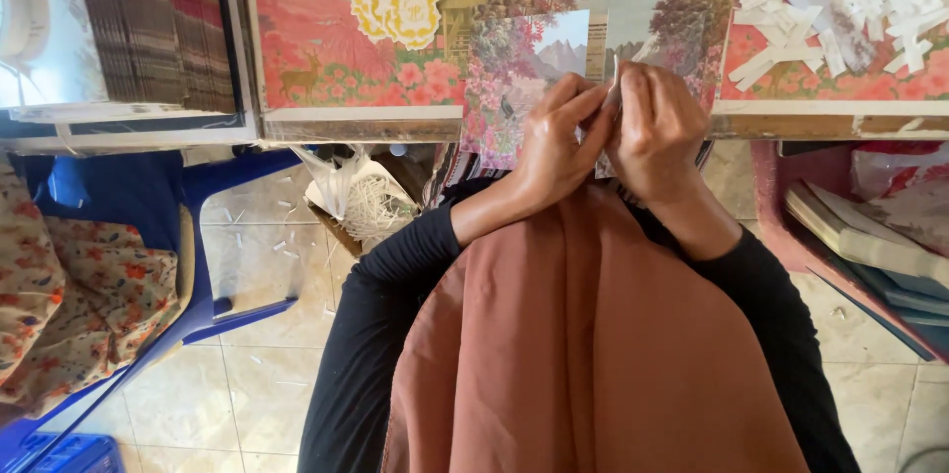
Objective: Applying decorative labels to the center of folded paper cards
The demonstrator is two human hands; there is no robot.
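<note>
Brown cloth (593,335) drapes right under the camera, black sleeves either side. Just past it the left hand (554,142) and right hand (657,132) meet, both pinching a small white strip (614,87) between fingertips. Under them lies a printed card (514,78), with a pile of scraps (840,8) off beyond the right hand.

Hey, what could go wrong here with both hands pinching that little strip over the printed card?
The left hand and right hand pinch a small pale strip; it might tear or stick crooked. The printed card overhangs the table edge and could slide off.
</note>
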